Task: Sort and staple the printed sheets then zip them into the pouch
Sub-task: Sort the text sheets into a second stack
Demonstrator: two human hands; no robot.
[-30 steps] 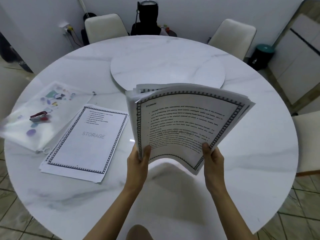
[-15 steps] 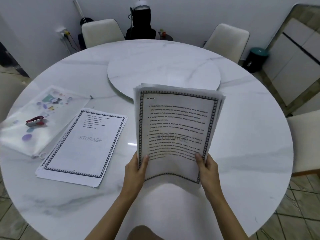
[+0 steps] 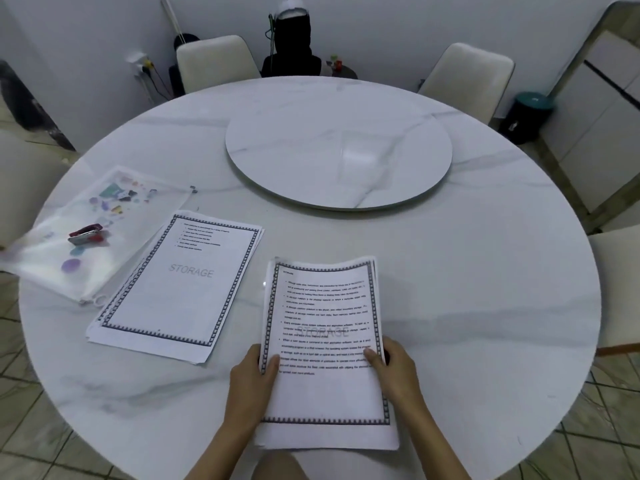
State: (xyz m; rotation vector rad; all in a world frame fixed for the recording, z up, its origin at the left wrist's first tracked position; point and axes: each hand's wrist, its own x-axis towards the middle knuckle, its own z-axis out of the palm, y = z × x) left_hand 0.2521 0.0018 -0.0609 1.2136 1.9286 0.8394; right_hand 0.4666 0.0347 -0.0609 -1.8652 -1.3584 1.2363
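A stack of printed sheets (image 3: 325,344) with a patterned border lies low over the near edge of the round table. My left hand (image 3: 252,382) grips its left side, thumb on the top page. My right hand (image 3: 394,368) grips its right side, thumb on top as well. A second pile of sheets (image 3: 176,289), with "STORAGE" printed on its top page, lies flat to the left. Further left sits a clear zip pouch (image 3: 86,233) with coloured prints, and a red stapler (image 3: 86,234) rests on it.
The white marble table (image 3: 485,289) carries a raised turntable (image 3: 339,154) at its middle. White chairs (image 3: 214,64) stand around it. A dark bin (image 3: 526,116) stands on the floor at the far right, and a black device (image 3: 291,43) stands behind the table.
Both hands have brought the held stack down from a raised, curved position toward me; it now sits flatter and lower at the table's near edge. The left pile, pouch and stapler have not moved.
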